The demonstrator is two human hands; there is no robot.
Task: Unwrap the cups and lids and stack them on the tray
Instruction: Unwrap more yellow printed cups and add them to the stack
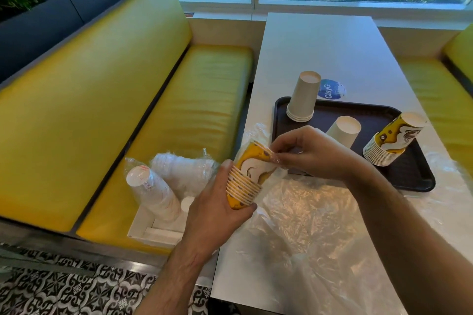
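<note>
Yellow patterned paper cup stack (pixel 247 179): gripped at its rims by left hand (pixel 220 215), steadying it
Clear plastic wrap (pixel 275 158): pinched by right hand (pixel 312 153), apparently for peeling off

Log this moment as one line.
left hand: grips yellow cup stack | right hand: pinches plastic wrap | tray: three stacks

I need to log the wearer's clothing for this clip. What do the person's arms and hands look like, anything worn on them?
Both forearms are bare with no sleeve in view. The left hand and right hand wear no gloves, and no rings, watch or bracelet show.
</note>
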